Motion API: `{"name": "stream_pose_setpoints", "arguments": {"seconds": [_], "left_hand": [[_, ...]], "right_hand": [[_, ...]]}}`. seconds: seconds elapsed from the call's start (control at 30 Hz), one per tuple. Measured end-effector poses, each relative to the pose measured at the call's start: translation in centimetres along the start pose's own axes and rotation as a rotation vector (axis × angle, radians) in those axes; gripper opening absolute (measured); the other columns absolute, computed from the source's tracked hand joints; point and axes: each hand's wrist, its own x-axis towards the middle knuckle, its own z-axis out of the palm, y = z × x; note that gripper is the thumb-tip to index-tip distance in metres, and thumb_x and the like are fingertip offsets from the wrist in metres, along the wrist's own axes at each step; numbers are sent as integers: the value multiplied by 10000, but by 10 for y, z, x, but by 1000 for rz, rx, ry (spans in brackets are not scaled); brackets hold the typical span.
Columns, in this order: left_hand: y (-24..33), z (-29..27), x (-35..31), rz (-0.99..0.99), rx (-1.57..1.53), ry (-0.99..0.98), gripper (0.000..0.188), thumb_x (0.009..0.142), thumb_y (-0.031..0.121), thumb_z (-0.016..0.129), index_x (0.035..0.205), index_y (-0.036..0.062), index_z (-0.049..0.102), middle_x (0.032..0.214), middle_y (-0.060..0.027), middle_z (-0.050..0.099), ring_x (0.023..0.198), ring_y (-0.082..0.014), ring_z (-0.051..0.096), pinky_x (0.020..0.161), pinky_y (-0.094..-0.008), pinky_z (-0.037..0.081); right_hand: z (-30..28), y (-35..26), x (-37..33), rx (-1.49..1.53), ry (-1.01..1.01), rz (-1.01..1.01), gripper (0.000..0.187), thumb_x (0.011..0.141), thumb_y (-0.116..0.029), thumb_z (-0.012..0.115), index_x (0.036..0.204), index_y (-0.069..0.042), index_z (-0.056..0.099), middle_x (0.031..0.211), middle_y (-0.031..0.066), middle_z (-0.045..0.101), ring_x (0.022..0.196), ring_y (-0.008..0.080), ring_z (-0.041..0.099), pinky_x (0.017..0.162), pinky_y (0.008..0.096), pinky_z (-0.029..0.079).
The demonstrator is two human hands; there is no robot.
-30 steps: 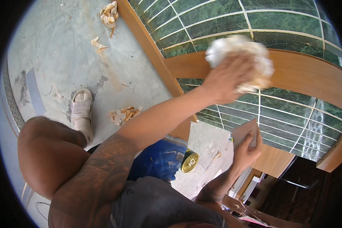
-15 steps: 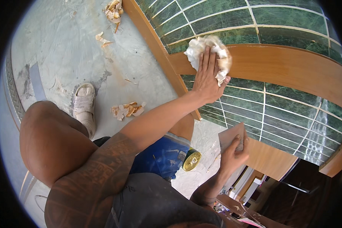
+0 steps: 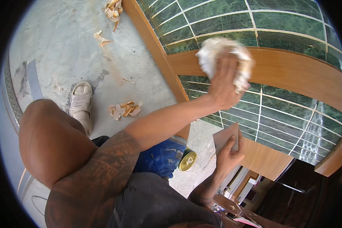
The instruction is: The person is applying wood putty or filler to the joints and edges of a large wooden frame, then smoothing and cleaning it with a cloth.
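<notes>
My left hand [image 3: 226,81], blurred by motion, presses a crumpled white cloth [image 3: 207,57] with tan patches against the brown wooden rail [image 3: 281,62]. Its fingers lie along the cloth, which bunches out around them. Lower and to the right, my right hand [image 3: 230,152] pinches a flat grey-brown piece of sandpaper [image 3: 223,137] between thumb and fingers. That sheet is held clear of the wood, in front of the green tiles [image 3: 281,121].
A wooden upright [image 3: 152,41] meets the rail at its left end. Crumpled paper scraps [image 3: 124,109] lie on the grey floor [image 3: 60,22]. A tin can [image 3: 187,159] stands beside my blue shorts [image 3: 159,157]. Further right is a wooden panel [image 3: 268,157] by a dark opening.
My left hand has slid the cloth to the right along the rail. The right hand stays nearly in place with the sandpaper; the whole view has shifted slightly.
</notes>
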Motion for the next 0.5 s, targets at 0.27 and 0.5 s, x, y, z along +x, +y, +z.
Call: {"name": "stream_pose_setpoints", "arguments": {"seconds": [0.27,0.5], "left_hand": [[-29,-3,-12,10,118,98,891,977,417,550,1549,-154,175,1613,-393,148,1525,-533,138,1256,-606,110],[39,4,41,523,171,-30,865,887,352,674,1565,-28,296,1619,-306,257,1533,-501,159,1258,-602,113]], "right_hand": [[7,2,1,31,-9,-13,317,986,-35,553,1245,110,662,1068,228,722,959,281,699,861,384,545],[4,3,0,-39,-37,-46,313,986,-25,544,1242,110,664,1057,231,722,945,269,702,844,376,553]]}}
